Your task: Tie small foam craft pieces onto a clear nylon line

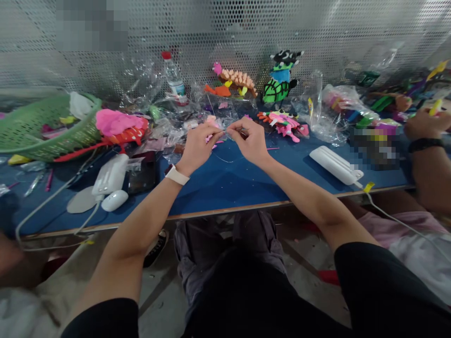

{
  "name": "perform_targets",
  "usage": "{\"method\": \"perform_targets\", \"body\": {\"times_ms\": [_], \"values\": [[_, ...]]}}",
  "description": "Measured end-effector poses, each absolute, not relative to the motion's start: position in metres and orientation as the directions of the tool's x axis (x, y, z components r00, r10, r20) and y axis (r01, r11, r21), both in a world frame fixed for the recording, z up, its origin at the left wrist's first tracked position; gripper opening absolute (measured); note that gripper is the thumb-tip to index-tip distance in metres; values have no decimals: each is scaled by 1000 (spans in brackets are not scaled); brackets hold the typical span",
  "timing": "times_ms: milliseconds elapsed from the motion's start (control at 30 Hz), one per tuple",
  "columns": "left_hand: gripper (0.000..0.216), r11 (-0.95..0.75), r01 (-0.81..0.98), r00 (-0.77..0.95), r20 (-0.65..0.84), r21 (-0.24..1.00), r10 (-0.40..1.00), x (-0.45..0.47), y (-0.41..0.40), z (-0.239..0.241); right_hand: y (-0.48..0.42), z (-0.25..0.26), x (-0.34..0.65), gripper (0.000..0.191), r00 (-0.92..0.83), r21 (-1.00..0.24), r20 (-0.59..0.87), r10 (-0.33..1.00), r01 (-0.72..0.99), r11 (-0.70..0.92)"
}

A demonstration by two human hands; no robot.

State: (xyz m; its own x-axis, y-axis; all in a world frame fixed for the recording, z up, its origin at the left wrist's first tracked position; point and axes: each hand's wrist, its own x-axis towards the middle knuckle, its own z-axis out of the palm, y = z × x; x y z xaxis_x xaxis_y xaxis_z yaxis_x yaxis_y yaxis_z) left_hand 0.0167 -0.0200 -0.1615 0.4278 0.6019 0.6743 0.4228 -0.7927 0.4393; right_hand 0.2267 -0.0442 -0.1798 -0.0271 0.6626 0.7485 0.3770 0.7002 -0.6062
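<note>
My left hand (202,143) and my right hand (250,138) meet above the middle of the blue table, both closed in a fingertip pinch. A thin pale strand (229,162), wire or thread, hangs in a shallow loop below the fingers and appears pinched at both ends. The fingers hide the point where they meet. Something small and pink shows beside my left fingertips; I cannot make out whether it is held. Just behind my right hand lies a pink clay figure (286,123) with several coloured bits.
A green basket (79,134) and a red and pink clay figure (123,134) are at left. White power strips (111,173) (334,164) flank my arms. A bottle (174,80) and clay animals (278,87) stand along the perforated panel. A co-worker's hand (428,124) is at right.
</note>
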Motion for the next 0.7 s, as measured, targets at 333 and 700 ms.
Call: {"method": "perform_targets", "body": {"times_ms": [333,700], "values": [[47,-417,-49,533,377,907,757,25,-21,-164,-43,-177,232,32,-26,-592,758,652,392,704],[31,-751,310,359,660,582,660,34,-42,-166,-50,-178,224,18,-7,-551,786,618,448,705]]}}
